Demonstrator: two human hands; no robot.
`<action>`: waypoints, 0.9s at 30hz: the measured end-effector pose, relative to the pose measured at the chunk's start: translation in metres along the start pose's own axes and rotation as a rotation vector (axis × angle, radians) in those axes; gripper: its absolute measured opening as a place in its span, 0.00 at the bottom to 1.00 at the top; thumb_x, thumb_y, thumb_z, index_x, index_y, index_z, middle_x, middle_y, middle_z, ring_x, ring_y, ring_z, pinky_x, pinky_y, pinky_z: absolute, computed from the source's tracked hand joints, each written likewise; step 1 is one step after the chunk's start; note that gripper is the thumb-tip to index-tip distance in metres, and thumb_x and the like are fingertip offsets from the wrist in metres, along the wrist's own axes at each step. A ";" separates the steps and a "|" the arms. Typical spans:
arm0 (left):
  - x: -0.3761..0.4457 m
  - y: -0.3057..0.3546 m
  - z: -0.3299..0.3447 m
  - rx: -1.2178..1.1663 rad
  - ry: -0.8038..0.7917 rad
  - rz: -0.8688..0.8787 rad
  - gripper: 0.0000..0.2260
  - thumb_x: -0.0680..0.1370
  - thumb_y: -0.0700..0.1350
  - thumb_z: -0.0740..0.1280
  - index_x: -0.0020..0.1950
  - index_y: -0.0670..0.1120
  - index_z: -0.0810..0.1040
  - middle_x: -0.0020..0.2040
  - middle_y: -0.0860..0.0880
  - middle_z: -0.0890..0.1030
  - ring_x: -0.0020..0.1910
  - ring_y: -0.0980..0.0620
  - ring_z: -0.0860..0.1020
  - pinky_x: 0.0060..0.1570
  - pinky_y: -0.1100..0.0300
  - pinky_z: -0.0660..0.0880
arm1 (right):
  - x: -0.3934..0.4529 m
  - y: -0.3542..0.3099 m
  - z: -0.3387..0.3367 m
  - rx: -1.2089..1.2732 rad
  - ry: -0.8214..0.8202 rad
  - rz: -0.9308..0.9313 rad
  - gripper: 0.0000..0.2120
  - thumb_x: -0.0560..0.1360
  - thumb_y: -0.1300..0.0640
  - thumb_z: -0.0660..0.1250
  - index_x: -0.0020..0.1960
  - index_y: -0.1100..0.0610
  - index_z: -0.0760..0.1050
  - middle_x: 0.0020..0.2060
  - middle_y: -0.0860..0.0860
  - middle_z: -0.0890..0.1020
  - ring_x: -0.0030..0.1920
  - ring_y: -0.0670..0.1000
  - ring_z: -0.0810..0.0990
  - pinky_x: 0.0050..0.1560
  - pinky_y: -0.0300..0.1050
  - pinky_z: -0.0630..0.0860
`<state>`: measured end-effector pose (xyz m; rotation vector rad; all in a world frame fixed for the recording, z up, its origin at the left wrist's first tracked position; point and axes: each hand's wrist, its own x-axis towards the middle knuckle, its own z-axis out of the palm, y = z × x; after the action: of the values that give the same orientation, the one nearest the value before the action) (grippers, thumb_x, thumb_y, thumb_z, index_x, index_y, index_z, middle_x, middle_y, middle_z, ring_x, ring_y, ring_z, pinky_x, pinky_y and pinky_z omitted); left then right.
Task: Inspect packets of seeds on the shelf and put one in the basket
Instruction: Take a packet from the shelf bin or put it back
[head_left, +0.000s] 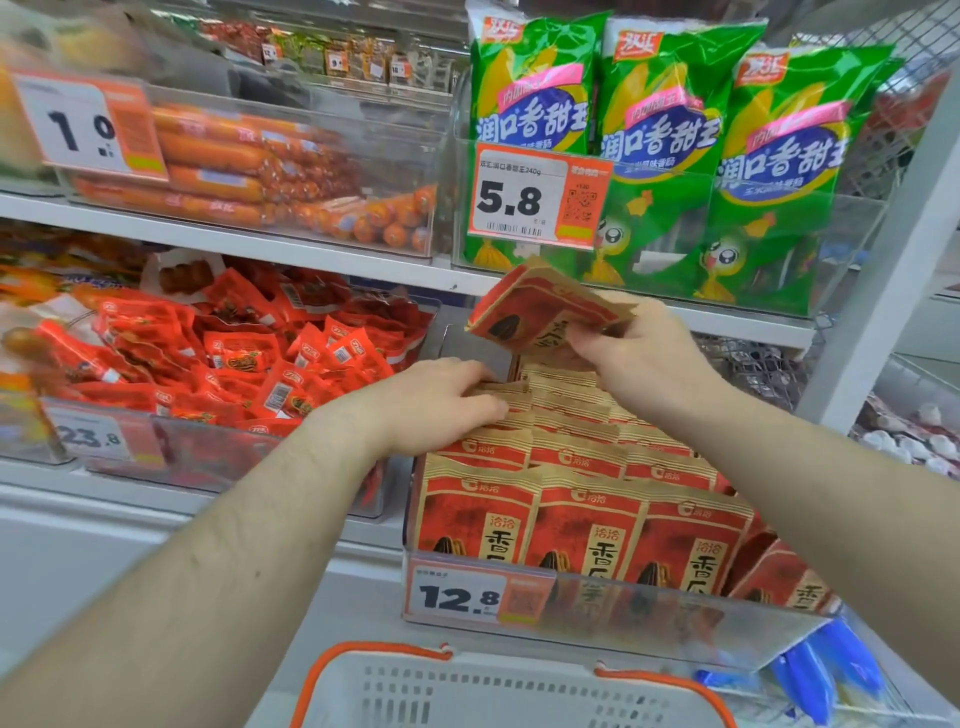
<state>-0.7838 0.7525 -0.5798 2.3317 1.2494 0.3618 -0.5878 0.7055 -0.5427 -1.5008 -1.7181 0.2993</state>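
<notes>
In the head view, the right hand (641, 358) pinches a red-and-tan seed packet (540, 312) right of centre, tilted, lifted above the rows of matching packets (582, 509) in a clear bin (649, 623) tagged "12.8" (457, 596). The left hand (441, 405) rests with curled fingers on the packet tops at the back of that bin. Upper right, green bags (660, 135) read "润口香甜王", with a "5.8" label (535, 197). At the bottom edge sits a white basket (493, 696) with orange handles.
</notes>
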 end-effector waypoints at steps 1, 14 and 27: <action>-0.001 0.001 0.000 0.013 0.006 -0.003 0.32 0.73 0.64 0.56 0.74 0.52 0.69 0.69 0.49 0.73 0.69 0.49 0.70 0.69 0.52 0.67 | 0.005 -0.002 0.004 -0.051 -0.016 -0.007 0.09 0.79 0.55 0.64 0.42 0.47 0.78 0.40 0.54 0.84 0.34 0.48 0.74 0.38 0.44 0.70; -0.010 0.004 -0.008 0.086 -0.044 -0.015 0.20 0.81 0.59 0.59 0.72 0.57 0.70 0.69 0.52 0.73 0.65 0.52 0.72 0.62 0.58 0.69 | 0.044 0.009 0.044 -0.222 -0.201 0.002 0.11 0.81 0.56 0.61 0.58 0.48 0.80 0.38 0.41 0.77 0.38 0.42 0.73 0.38 0.33 0.68; -0.006 0.002 -0.010 0.033 -0.076 -0.010 0.18 0.80 0.59 0.61 0.69 0.57 0.72 0.61 0.56 0.75 0.57 0.55 0.75 0.54 0.59 0.72 | 0.075 0.004 0.080 -0.462 -0.161 0.327 0.07 0.78 0.54 0.61 0.46 0.57 0.73 0.37 0.52 0.76 0.36 0.51 0.75 0.31 0.42 0.68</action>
<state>-0.7901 0.7489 -0.5705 2.3429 1.2395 0.2490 -0.6379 0.8003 -0.5655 -2.1547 -1.7388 0.2010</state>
